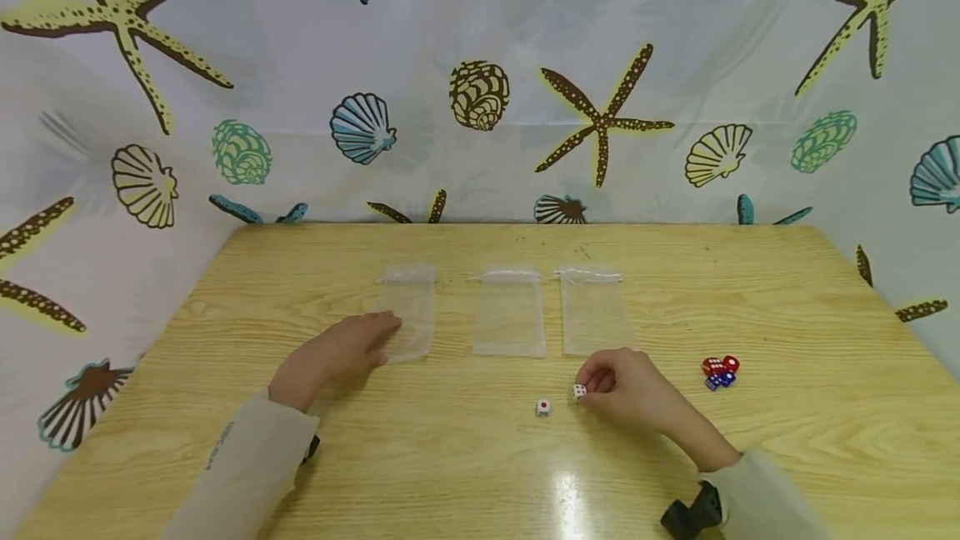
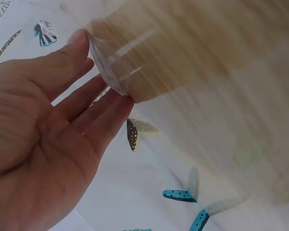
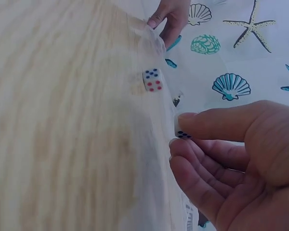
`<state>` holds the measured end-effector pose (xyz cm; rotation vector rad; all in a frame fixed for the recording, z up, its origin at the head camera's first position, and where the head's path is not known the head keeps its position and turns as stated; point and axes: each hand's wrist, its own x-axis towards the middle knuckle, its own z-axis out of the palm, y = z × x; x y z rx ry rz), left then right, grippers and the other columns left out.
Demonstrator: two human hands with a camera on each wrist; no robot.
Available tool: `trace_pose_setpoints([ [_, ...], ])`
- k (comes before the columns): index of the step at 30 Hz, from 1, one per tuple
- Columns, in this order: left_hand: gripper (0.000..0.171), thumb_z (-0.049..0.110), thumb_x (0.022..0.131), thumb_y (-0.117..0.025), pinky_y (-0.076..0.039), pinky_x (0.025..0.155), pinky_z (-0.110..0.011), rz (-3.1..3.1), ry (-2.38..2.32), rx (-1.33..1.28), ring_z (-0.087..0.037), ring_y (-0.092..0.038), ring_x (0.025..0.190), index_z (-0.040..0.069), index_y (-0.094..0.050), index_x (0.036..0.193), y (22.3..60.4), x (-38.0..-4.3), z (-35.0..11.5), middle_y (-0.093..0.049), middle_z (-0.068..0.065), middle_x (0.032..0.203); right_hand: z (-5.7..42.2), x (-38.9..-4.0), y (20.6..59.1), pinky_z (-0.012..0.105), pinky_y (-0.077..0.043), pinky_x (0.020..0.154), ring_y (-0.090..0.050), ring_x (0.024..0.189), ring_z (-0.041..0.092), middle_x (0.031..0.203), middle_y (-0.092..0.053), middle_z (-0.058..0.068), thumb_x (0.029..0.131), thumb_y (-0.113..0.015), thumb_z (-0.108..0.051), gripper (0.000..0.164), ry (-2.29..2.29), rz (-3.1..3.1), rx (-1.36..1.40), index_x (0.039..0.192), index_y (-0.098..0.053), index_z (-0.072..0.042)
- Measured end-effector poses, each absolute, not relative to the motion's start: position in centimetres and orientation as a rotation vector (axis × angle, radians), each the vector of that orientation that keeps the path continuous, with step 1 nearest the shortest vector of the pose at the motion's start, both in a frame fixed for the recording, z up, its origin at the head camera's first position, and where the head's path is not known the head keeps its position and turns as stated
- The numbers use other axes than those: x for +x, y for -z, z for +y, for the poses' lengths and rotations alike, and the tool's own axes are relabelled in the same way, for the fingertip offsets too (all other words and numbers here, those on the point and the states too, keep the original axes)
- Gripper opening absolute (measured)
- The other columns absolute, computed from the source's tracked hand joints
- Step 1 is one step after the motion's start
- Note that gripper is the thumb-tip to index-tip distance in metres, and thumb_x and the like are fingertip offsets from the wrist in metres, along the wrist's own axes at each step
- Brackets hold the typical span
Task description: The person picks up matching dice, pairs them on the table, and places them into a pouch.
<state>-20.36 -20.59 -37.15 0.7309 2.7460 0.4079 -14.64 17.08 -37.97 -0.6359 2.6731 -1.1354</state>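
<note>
My right hand (image 1: 626, 386) pinches a white die (image 1: 579, 391) between thumb and fingers, just above the table in front of the rightmost sheer bag (image 1: 596, 315). In the right wrist view the pinched die (image 3: 184, 133) shows dark pips. A second white die (image 1: 543, 407), red pip upward, sits on the table to its left. My left hand (image 1: 341, 352) rests at the left edge of the leftmost sheer drawstring bag (image 1: 412, 319). Seen from the left wrist, the thumb and the fairly straight fingers (image 2: 106, 115) stand apart, their tips touching the clear edge.
A third sheer bag (image 1: 510, 315) lies flat between the other two. Several red and blue dice (image 1: 720, 372) are clustered to the right of my right hand. The wooden table (image 1: 420, 473) ends at a seashell-patterned cloth (image 1: 420, 48) behind it.
</note>
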Motion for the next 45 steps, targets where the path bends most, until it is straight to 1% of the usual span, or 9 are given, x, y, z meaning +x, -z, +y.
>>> trace_pose_setpoints([
  [21, 0.049, 0.006, 0.091, -0.061, -0.037, 0.105, -0.055, 2.788, -0.42, 0.726, -0.045, -0.041, 0.129, -0.008, -0.045, 0.136, 37.5, -20.1, -20.1, -0.041, -0.03, 0.142, 15.3, -14.4, 39.0, 0.018, -0.047, 0.058, -0.051, 0.064, 0.003, 0.072, -0.059, -0.002, 0.076, -0.073, 0.0, 0.012, 1.13, 2.564, -0.737, 0.083, -0.065, -0.004],
  [30, 0.044, 0.007, 0.089, -0.065, -0.045, 0.097, -0.05, 2.846, -0.375, 0.656, -0.041, -0.053, 0.119, -0.002, -0.054, 0.13, 37.2, -20.1, -19.7, -0.056, -0.024, 0.13, 15.8, -14.5, 38.4, 0.019, -0.048, 0.063, -0.053, 0.069, 0.005, 0.077, -0.061, 0.001, 0.074, -0.072, 0.001, 0.018, 1.123, 2.527, -0.735, 0.091, -0.066, -0.002],
  [34, 0.04, 0.007, 0.088, -0.066, -0.047, 0.095, -0.049, 2.866, -0.356, 0.626, -0.039, -0.057, 0.115, -0.002, -0.059, 0.126, 36.9, -20.0, -19.6, -0.061, -0.021, 0.125, 15.9, -14.6, 37.6, 0.019, -0.048, 0.064, -0.053, 0.071, 0.006, 0.079, -0.061, 0.001, 0.077, -0.071, 0.0, 0.017, 1.109, 2.574, -0.739, 0.093, -0.065, -0.002],
  [36, 0.036, 0.005, 0.087, -0.067, -0.049, 0.092, -0.048, 2.88, -0.339, 0.635, -0.037, -0.059, 0.111, -0.001, -0.062, 0.122, 36.7, -19.9, -19.5, -0.064, -0.019, 0.121, 15.9, -14.8, 37.2, 0.019, -0.048, 0.064, -0.053, 0.071, 0.006, 0.079, -0.061, 0.001, 0.078, -0.069, 0.0, 0.017, 1.108, 2.608, -0.755, 0.094, -0.065, -0.001],
  [38, 0.023, 0.001, 0.086, -0.066, -0.052, 0.08, -0.041, 2.894, -0.333, 0.656, -0.029, -0.065, 0.093, -0.001, -0.068, 0.109, 36.6, -19.9, -19.3, -0.069, -0.014, 0.104, 15.9, -14.9, 36.7, 0.02, -0.048, 0.064, -0.054, 0.071, 0.006, 0.079, -0.061, 0.001, 0.079, -0.069, 0.001, 0.017, 1.123, 2.632, -0.774, 0.095, -0.066, 0.0],
  [39, 0.02, 0.0, 0.085, -0.066, -0.053, 0.076, -0.039, 2.909, -0.332, 0.67, -0.027, -0.065, 0.089, 0.0, -0.07, 0.105, 36.6, -19.9, -19.3, -0.07, -0.012, 0.099, 15.9, -15.0, 36.5, 0.02, -0.048, 0.063, -0.054, 0.072, 0.007, 0.079, -0.061, 0.002, 0.079, -0.068, 0.001, 0.017, 1.136, 2.637, -0.78, 0.096, -0.066, 0.001],
  [41, 0.012, -0.003, 0.085, -0.065, -0.048, 0.063, -0.031, 2.958, -0.314, 0.715, -0.018, -0.059, 0.069, 0.005, -0.072, 0.091, 36.6, -20.0, -19.2, -0.069, -0.007, 0.083, 15.9, -15.2, 36.1, 0.02, -0.048, 0.063, -0.054, 0.072, 0.008, 0.08, -0.061, 0.003, 0.079, -0.068, 0.002, 0.018, 1.159, 2.648, -0.786, 0.097, -0.066, 0.002],
  [43, 0.016, -0.004, 0.085, -0.063, -0.038, 0.056, -0.027, 3.003, -0.31, 0.732, -0.012, -0.046, 0.059, 0.009, -0.072, 0.08, 36.6, -19.9, -19.0, -0.065, -0.003, 0.072, 15.9, -15.4, 35.8, 0.021, -0.048, 0.063, -0.055, 0.073, 0.009, 0.081, -0.062, 0.004, 0.08, -0.068, 0.001, 0.019, 1.173, 2.653, -0.776, 0.098, -0.066, 0.002],
  [45, 0.02, -0.003, 0.085, -0.063, -0.039, 0.054, -0.025, 3.052, -0.287, 0.737, -0.01, -0.048, 0.057, 0.012, -0.074, 0.08, 36.7, -19.7, -19.0, -0.068, -0.004, 0.074, 15.9, -15.5, 35.5, 0.021, -0.048, 0.064, -0.056, 0.073, 0.01, 0.082, -0.062, 0.004, 0.08, -0.069, 0.0, 0.019, 1.179, 2.66, -0.762, 0.1, -0.066, 0.002],
])
